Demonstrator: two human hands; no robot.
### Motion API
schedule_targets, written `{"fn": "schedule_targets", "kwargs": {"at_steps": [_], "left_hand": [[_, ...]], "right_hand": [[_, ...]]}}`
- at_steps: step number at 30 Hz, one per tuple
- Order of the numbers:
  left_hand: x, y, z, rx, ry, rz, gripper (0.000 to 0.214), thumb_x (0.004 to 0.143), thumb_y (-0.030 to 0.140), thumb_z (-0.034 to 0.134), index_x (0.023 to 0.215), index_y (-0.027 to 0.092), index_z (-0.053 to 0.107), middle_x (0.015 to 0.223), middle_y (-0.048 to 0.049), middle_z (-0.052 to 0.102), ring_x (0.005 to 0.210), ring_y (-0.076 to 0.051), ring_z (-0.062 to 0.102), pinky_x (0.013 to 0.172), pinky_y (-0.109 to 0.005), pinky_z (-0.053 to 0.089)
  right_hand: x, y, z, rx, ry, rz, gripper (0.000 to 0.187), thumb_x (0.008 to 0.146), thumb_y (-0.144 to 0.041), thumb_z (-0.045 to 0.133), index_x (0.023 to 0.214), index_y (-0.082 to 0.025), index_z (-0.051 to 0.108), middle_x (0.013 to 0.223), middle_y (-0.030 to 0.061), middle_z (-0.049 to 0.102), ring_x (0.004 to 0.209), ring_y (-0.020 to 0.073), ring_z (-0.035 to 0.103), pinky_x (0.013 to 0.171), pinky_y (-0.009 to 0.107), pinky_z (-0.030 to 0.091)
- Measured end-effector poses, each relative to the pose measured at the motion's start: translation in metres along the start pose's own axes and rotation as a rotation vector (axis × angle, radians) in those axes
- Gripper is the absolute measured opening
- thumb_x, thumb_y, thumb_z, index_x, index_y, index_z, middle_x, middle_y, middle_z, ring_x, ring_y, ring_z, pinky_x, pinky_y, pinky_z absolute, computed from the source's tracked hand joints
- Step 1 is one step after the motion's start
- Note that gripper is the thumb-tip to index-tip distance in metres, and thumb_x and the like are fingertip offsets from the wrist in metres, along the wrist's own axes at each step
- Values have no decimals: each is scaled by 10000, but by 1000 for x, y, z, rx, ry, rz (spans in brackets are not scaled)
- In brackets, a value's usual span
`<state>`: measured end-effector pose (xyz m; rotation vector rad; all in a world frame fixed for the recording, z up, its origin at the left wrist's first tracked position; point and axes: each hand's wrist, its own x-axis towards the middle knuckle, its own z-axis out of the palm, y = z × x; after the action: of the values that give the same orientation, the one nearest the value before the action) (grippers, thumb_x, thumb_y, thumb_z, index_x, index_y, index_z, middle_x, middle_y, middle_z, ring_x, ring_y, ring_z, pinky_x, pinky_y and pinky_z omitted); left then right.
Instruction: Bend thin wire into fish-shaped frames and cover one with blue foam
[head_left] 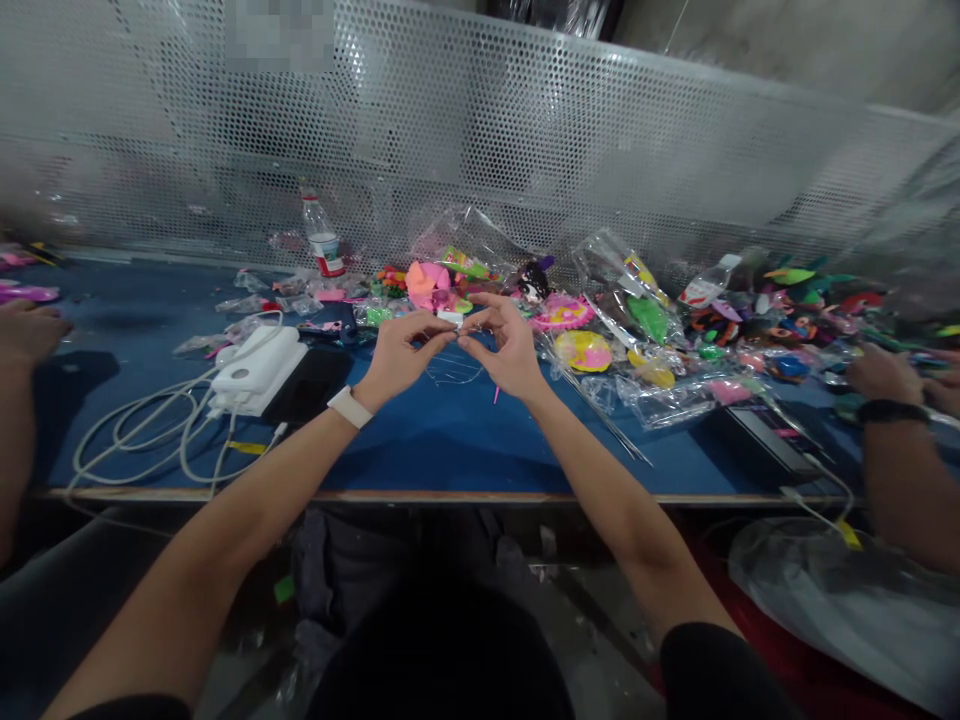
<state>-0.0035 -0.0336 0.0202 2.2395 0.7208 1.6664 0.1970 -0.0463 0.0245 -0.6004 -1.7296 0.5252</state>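
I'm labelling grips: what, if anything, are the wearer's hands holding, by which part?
Cannot be told: the left hand and right hand meet at the fingertips, and anything pinched there is too small to make out.

Metal gleams on the perforated panel point(420, 110), a plastic bag point(602, 255) glints, crinkled and glossy (what a sheen!), and the tabletop point(442, 455) looks smooth, matt

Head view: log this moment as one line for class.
left hand, right hand: fingertips close together, anything held too small to identify | left: white box | right: yellow-and-pink piece | behind: red-capped bottle
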Motion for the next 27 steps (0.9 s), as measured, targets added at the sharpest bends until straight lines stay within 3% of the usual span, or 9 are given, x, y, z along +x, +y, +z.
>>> {"fn": "schedule_targets", "kwargs": {"at_steps": [8,13,19,27], "left_hand": [[-1,0,-1,-56,-39,-73,282,997,488,756,969,213,812,864,-43,808,721,-149,714,628,-271,567],[0,2,-2,-77,-61,-112,273,988,463,768,988,195,819,823,-47,799,653,-145,688,586,-270,552],[2,6,-4,-5,-51,-40,174,985,382,773,977,217,827,866,-48,815,729,-161,709,643,-290,560],[0,9,-2,15,-51,42,228,1020,435,743,989,224,823,866,-46,807,699,-151,686,623,-280,527]], "right_hand": [[0,-4,-4,-103,3,-28,589,947,-612,780,1384,-268,586,1052,47,734,956,249,733,1011,489,594],[-1,-2,-9,-186,20,-76,578,940,-482,814,1439,-307,581,1072,44,743,1019,286,716,1046,550,570],[-4,0,-15,-329,24,-156,528,930,-339,822,1416,-359,617,1108,34,746,1141,335,655,1161,634,449],[-6,-3,-20,-354,-6,-219,383,934,-361,837,1285,-349,683,1081,34,764,1059,328,688,1077,597,502]]}}
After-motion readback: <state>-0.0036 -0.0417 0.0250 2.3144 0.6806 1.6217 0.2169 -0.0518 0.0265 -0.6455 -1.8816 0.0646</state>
